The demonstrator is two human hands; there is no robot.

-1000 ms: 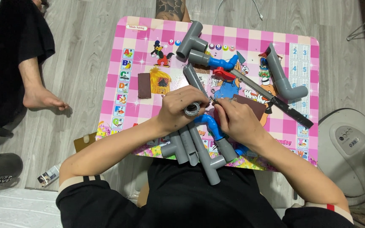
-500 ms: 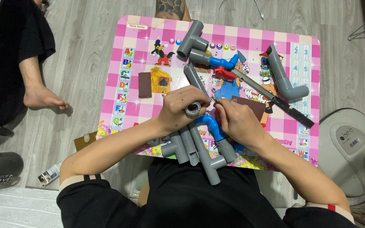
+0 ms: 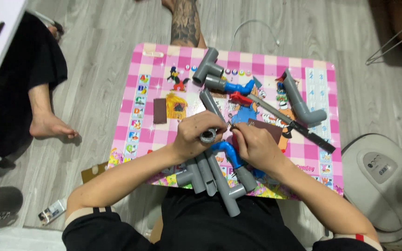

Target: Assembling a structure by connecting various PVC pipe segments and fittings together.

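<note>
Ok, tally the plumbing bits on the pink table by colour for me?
Grey pipe pieces: 7 visible, such as the grey tee and the grey elbow pipe
Blue fittings: 2, the far blue elbow and the near blue elbow
Total: 9

The grey pipe pieces at the table's near edge look like matt plastic, smooth all over. The blue elbow between the hands is glossier plastic. The table top has a shiny printed pink-check surface, kinda laminated. The saw blade near the right edge looks like dull metal. The floor is grey wood-grain planks.
</note>
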